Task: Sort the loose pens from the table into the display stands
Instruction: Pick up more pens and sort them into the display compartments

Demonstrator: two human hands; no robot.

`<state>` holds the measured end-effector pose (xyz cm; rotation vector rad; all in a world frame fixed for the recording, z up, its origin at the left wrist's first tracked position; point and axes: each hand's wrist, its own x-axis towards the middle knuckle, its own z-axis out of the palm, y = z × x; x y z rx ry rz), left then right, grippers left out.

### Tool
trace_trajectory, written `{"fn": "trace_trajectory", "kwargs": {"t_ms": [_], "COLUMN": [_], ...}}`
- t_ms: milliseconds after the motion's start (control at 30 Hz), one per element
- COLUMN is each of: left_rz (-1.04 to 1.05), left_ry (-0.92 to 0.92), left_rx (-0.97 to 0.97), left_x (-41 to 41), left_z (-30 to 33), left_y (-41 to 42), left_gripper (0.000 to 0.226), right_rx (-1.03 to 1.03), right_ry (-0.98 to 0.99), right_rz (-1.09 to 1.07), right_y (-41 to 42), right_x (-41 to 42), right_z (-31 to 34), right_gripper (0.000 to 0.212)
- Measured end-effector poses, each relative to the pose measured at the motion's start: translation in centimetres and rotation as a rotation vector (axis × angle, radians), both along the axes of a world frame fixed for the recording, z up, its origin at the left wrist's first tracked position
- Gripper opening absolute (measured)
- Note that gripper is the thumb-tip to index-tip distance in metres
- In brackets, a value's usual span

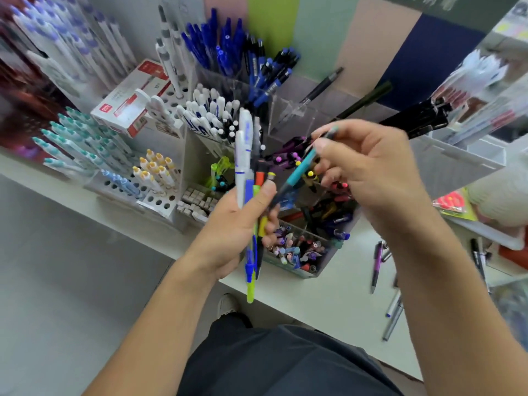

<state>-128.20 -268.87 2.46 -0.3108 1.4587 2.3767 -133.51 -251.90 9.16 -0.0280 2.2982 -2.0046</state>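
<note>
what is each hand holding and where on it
The left hand grips a bunch of pens around their middles. The right hand pinches a teal pen near its upper end.

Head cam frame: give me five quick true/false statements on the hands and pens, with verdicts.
1. The left hand grips a bundle of pens. True.
2. The right hand is empty. False: it pinches a teal pen.
3. Loose pens lie on the table at the right, among them a purple pen. True.
4. The blue pens at the back lie flat on the table. False: they stand in a clear holder.
5. A red and white box sits among the stands at the left. True.
</note>
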Motion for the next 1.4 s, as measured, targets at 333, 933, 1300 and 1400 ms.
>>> {"fn": "trace_trajectory", "kwargs": {"t_ms": [333,933,1300,1400], "left_rz": [0.198,0.132,0.231,0.233], "left_ry": [-0.099,0.029,-0.005,-0.014], "left_rx": [0.112,-0.102,-0.241,-0.146], "left_x": [1.2,3.8,3.2,2.4], "left_z": [-1.0,-2.0,-1.8,-1.2], "left_y": [-3.0,-5.3,-6.2,-5.3], "left_gripper": [0.011,0.003,0.025,0.022], "right_rx": [0.333,0.233,0.148,0.229], "right_ry": [0.056,-0.130,0.286,0.371], "right_rz": [0.220,0.505,0.014,-0.262], "right_y": [0.3,-7.5,-0.8,2.7], "right_x": [2.0,1.5,2.1,1.3], "right_z": [-1.3,-4.0,0.8,2.5], "right_gripper": [0.011,0.010,0.005,0.033]}}
